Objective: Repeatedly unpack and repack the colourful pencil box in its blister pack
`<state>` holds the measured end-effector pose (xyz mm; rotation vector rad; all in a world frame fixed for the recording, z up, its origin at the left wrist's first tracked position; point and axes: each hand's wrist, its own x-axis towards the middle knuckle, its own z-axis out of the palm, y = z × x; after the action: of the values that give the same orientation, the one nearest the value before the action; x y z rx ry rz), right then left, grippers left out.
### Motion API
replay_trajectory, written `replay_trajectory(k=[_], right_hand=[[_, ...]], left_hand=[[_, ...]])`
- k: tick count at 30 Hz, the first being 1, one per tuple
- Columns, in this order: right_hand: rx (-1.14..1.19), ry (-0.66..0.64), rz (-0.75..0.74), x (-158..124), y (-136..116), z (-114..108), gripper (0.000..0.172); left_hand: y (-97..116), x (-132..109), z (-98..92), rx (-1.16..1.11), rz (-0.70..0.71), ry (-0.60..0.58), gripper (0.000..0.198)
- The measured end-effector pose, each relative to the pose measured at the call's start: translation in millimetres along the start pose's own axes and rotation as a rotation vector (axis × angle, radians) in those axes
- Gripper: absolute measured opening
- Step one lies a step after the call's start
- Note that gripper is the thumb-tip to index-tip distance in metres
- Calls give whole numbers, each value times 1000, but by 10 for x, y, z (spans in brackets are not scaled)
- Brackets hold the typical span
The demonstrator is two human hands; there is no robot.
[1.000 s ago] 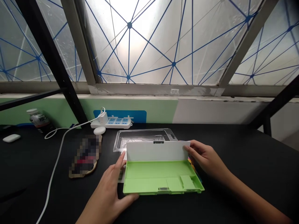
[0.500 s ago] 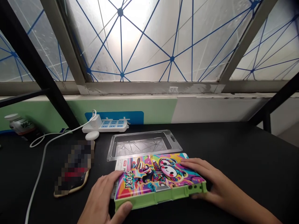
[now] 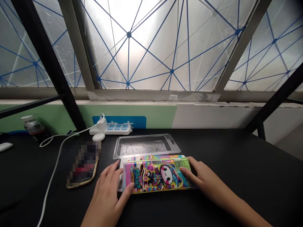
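A green pencil case [image 3: 156, 175] with a colourful cartoon lid lies closed on the black table [image 3: 236, 164] in front of me. My left hand [image 3: 110, 186] grips its left end, thumb on the front edge and fingers behind. At the right end, my right hand [image 3: 201, 178] holds it with the fingers resting on the lid. Under the case lies a printed card [image 3: 151, 157]. Just behind it sits a clear plastic blister tray [image 3: 145, 145].
A phone [image 3: 82, 168] lies left of the case. Behind it are a white power strip [image 3: 111, 127] with a cable [image 3: 53, 170] trailing forward, a small white puck [image 3: 98, 136], a bottle [image 3: 34, 127] and a white mouse [image 3: 5, 146]. Windows run along the back.
The case's lid went from standing open to closed. Since then the case has tilted so its lid faces me more, and my hands shifted to its two ends.
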<state>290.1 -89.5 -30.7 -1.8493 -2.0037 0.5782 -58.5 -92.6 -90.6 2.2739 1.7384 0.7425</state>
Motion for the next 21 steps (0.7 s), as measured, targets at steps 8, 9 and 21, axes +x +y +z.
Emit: replay_trajectory(k=[8, 9, 21], right_hand=[[-521, 265, -232, -6, -51, 115, 34], [-582, 305, -289, -6, -101, 132, 31], [-363, 213, -478, 291, -740, 549, 20]], left_hand=[[92, -62, -110, -194, -43, -97, 75], [124, -65, -139, -207, -43, -111, 80], [178, -62, -229, -286, -36, -145, 93]])
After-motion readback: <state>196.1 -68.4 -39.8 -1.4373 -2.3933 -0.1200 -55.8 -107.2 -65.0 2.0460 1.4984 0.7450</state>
